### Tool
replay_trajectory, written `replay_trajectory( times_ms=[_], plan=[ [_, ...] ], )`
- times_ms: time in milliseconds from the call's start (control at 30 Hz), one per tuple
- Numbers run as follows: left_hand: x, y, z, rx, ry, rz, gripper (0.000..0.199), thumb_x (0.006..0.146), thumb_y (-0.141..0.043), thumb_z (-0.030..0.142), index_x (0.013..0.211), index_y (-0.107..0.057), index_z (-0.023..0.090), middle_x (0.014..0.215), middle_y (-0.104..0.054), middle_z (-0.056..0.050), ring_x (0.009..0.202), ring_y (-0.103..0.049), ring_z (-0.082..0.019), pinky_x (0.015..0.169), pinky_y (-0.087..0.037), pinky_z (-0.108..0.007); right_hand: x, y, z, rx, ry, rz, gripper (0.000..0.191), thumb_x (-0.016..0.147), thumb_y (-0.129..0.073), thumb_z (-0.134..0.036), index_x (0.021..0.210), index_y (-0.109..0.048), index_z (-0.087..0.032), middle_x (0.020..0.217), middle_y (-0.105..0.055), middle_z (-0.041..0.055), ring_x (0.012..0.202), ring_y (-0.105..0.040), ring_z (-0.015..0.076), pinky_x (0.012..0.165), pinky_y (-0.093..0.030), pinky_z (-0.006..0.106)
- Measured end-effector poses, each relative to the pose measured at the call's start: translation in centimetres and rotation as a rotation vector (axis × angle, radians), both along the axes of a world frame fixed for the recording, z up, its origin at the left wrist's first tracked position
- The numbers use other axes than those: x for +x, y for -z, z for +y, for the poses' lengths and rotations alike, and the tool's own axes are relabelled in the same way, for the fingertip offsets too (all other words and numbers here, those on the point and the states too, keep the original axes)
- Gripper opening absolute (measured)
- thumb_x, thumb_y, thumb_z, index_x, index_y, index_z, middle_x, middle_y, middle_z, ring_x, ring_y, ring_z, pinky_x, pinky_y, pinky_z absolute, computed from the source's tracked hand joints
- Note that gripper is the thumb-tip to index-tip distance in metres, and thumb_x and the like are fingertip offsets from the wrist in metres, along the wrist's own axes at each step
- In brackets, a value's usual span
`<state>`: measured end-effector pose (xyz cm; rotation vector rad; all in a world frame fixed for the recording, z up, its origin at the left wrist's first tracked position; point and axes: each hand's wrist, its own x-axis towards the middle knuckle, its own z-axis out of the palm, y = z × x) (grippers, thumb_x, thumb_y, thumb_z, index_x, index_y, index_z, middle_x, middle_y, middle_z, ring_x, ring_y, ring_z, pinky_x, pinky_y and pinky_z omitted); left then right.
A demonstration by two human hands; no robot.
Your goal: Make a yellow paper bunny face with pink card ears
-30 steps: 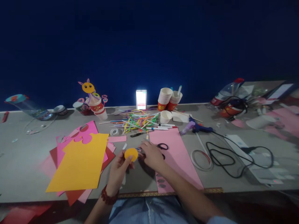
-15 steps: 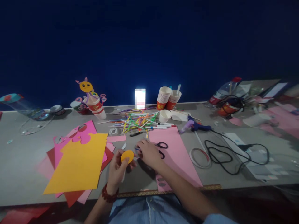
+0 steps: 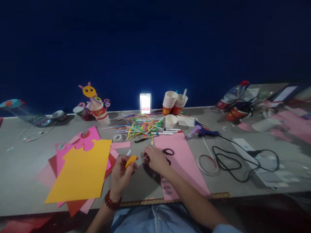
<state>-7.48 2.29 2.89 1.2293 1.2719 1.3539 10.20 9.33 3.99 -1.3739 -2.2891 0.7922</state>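
Note:
My left hand (image 3: 119, 176), with a dark red bead bracelet at the wrist, pinches a small yellow disc (image 3: 131, 160) of craft paper or foam. The disc is tilted, nearly edge-on. Just to its right, my right hand (image 3: 155, 158) is closed, thumb and fingertips together low over the table; whatever they hold is too small to make out. Beside this hand lie black looped handles (image 3: 168, 151), apparently of scissors, on a pink sheet (image 3: 186, 165). Several small grey discs (image 3: 167, 187) sit on the sheet's near left edge.
A yellow sheet (image 3: 82, 171) tops coloured sheets at left. Behind my hands lie pipe cleaners (image 3: 145, 125), a tape roll (image 3: 118, 138) and markers (image 3: 167, 133). Paper cups (image 3: 169, 102) stand at the back. A blue glue gun (image 3: 206, 131) trails a black cable (image 3: 239, 155) at right.
The yellow disc has turned from facing up to nearly edge-on in my left hand. My right hand's fingertips have drawn together and shifted slightly.

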Motion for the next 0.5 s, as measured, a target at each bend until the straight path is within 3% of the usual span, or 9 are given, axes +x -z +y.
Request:
replay_trajectory(
  times_ms=[133,200,333,500],
  plan=[
    [-0.7,0.4,0.2,0.222,0.007,0.364,0.014,0.08,-0.063,0.015,0.089,-0.055,0.022,0.111,-0.069,-0.012,0.098,-0.067,-0.025,0.082,-0.052,-0.038,1.0,-0.3,-0.4,-0.059,0.079,0.16,0.005,0.086,-0.055,-0.015,0.087,-0.056,-0.02,0.085,-0.066,0.0019,0.08,-0.062,0.0168,0.07,-0.046,0.027],
    [-0.8,0.4,0.5,0.328,0.032,0.473,0.019,0.078,-0.063,0.012,0.091,-0.054,0.023,0.116,-0.068,-0.013,0.105,-0.065,-0.026,0.088,-0.051,-0.041,1.5,-0.6,-1.1,-0.144,0.128,0.348,0.001,0.087,-0.053,-0.02,0.088,-0.054,-0.02,0.08,-0.065,-0.0002,0.074,-0.062,0.0147,0.066,-0.047,0.025],
    [-0.4,0.4,1.1,0.442,0.058,0.564,0.022,0.077,-0.062,0.013,0.093,-0.053,0.024,0.118,-0.067,-0.013,0.107,-0.065,-0.027,0.091,-0.05,-0.044,2.2,-1.0,-2.9,-0.341,0.223,0.806,0.005,0.08,-0.061,-0.022,0.082,-0.056,-0.021,0.071,-0.061,-0.003,0.067,-0.059,0.0139,0.063,-0.046,0.024],
    [0.6,0.2,1.3,0.485,0.018,0.61,0.02,0.077,-0.062,0.014,0.091,-0.053,0.024,0.113,-0.067,-0.012,0.106,-0.064,-0.028,0.09,-0.05,-0.044,2.6,-1.6,-4.7,-0.366,0.284,0.877,0.005,0.077,-0.059,-0.021,0.078,-0.064,-0.02,0.07,-0.062,-0.0015,0.064,-0.058,0.0143,0.06,-0.045,0.024]
  ],
)
